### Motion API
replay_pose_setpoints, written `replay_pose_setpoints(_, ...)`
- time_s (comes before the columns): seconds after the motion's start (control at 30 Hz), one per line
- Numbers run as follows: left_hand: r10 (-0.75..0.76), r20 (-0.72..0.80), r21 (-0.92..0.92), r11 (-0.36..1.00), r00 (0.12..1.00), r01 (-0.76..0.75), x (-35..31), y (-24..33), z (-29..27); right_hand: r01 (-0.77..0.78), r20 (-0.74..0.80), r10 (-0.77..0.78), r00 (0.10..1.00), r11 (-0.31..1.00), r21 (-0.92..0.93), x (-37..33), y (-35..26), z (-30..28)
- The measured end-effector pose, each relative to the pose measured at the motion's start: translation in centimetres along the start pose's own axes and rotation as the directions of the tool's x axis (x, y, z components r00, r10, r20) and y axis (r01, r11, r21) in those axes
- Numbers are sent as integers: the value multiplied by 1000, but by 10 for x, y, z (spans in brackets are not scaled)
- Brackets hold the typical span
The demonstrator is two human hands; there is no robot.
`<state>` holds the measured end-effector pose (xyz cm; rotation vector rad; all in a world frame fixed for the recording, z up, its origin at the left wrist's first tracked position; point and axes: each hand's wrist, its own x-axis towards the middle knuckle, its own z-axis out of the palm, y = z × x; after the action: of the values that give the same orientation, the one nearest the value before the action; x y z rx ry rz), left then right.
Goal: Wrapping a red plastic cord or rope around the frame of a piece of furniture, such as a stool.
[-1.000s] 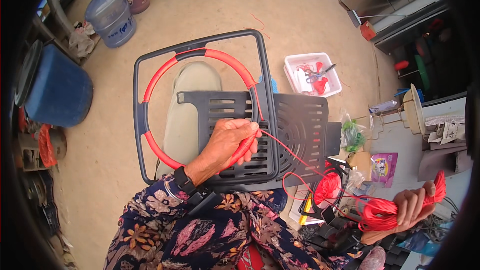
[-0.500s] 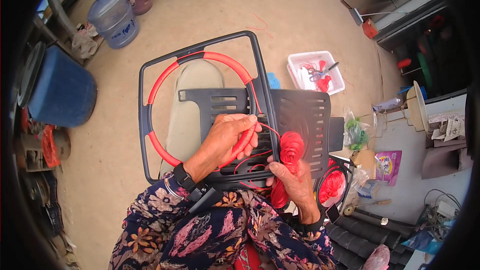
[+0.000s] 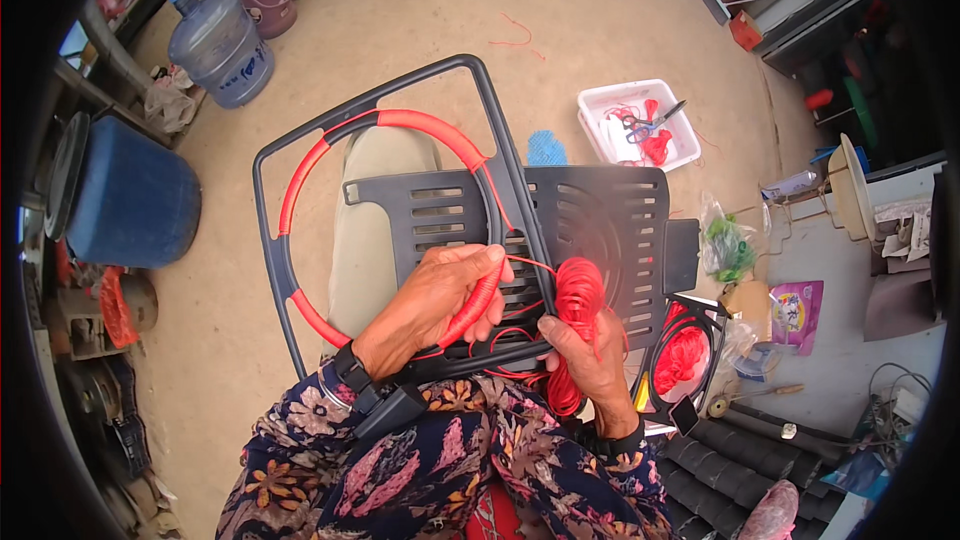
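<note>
A dark grey plastic frame (image 3: 470, 70) with a slatted panel (image 3: 600, 210) lies across my lap. Inside it sits a ring (image 3: 400, 122) partly wrapped in red cord. My left hand (image 3: 440, 300) grips the wrapped lower part of the ring. My right hand (image 3: 585, 360) holds a bundle of red cord (image 3: 578, 300) just right of it, against the frame's lower edge. A thin strand runs from the bundle to the ring.
A white tray (image 3: 610, 100) with scissors and red scraps lies on the ground beyond the frame. Blue water jug (image 3: 220, 50), pink jug and blue barrel (image 3: 130, 205) stand at left. A second black frame with red cord (image 3: 685, 355) and clutter lie at right.
My right hand has come in from the far right with the red cord bundle and now sits beside my left hand at the frame. The left hand has kept its grip on the ring.
</note>
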<state>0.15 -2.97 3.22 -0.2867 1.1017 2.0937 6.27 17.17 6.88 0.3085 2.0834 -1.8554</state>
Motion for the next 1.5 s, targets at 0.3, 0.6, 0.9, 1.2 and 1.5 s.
replay_pose_setpoints(0.3, 94, -95, 48, 995, 991, -89, 1, 5, 15, 14, 8, -14, 1000, 999, -40, -1, 0, -12)
replay_pose_setpoints(0.6, 347, -159, 220, 925, 924, -310, 19, 25, 22, 133, 198, -75, 977, 946, -296, -35, -35, -38)
replay_pose_setpoints(0.9, 796, -32, 759, 413, 604, -504, 18, 18, 27, 400, 114, -398, 910, 773, -492, 12, -26, 2)
replay_pose_setpoints(1.2, 850, 142, 911, 88, 506, -404, 15, 12, 38, 289, 42, -320, 946, 779, -556, 38, -22, 20)
replay_pose_setpoints(1.5, 858, 40, 841, 248, 512, -481, 23, 12, 23, 590, 105, -625, 773, 650, -479, 34, -9, 31)
